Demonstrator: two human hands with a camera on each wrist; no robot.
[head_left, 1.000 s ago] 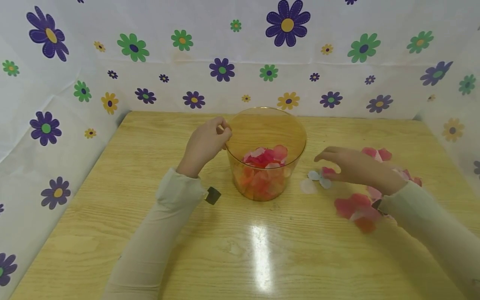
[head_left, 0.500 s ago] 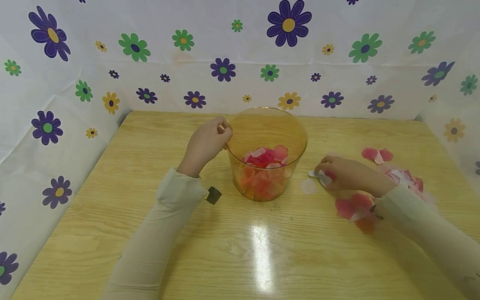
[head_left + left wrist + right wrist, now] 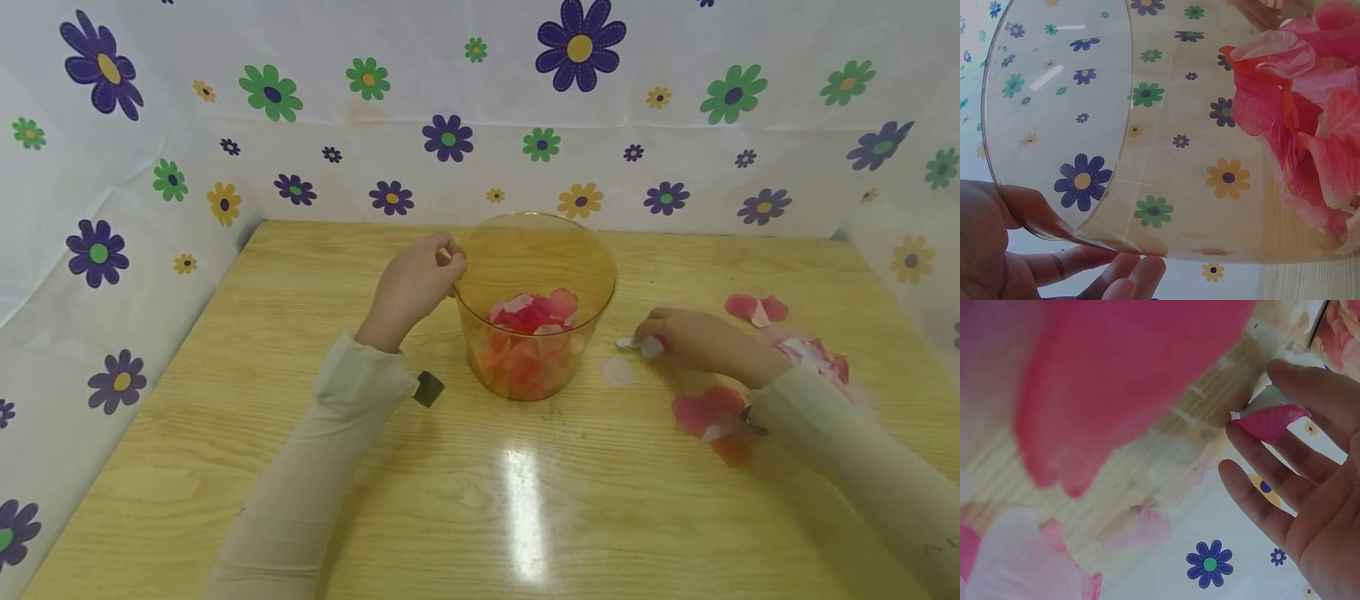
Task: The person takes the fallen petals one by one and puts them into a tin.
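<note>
A transparent amber tub [image 3: 540,250] stands on the table, holding a heap of pink, red and pale petals [image 3: 528,333]. My left hand [image 3: 411,287] pinches its rim at the left. In the left wrist view, the thumb lies on one side of the wall [image 3: 1179,187] and the fingers [image 3: 1147,272] on the other. My right hand [image 3: 693,340] is low over the table, right of the tub. Between its thumb and fingers it pinches petals, a pale one [image 3: 651,346] and a pink one [image 3: 1272,422]. A small white petal [image 3: 625,342] pokes out beside the fingertips.
A pale petal [image 3: 618,372] lies between tub and right hand. Pink and red petals [image 3: 712,412] lie near the right wrist, more [image 3: 821,358] beyond the forearm and a few [image 3: 757,310] behind it. White flower-printed cloth [image 3: 480,92] walls the table's back and sides.
My right hand has come down onto the petals beside the tub and its fingers have closed on them, drawing them slightly right. The left hand has stayed at the rim.
</note>
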